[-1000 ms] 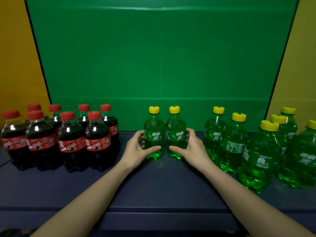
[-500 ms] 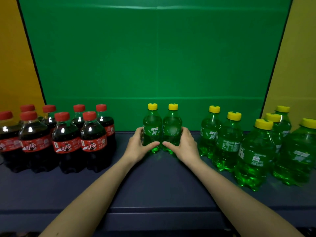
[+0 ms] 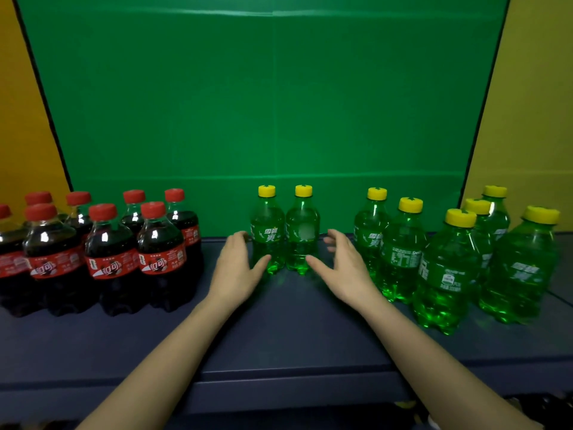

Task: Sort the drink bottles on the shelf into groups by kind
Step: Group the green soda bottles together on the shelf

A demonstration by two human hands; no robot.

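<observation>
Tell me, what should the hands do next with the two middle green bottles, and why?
Probably close both hands round the two green plastic yellow-capped bottles and slide them right: the open left hand and right hand flank them, and bare dark shelf separates them from the matching green bottles on the right.

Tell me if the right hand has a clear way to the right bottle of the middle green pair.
Probably yes. The right hand is open right beside that bottle, thumb near its base, nothing between them; the other green bottles stand off to its right.
</observation>
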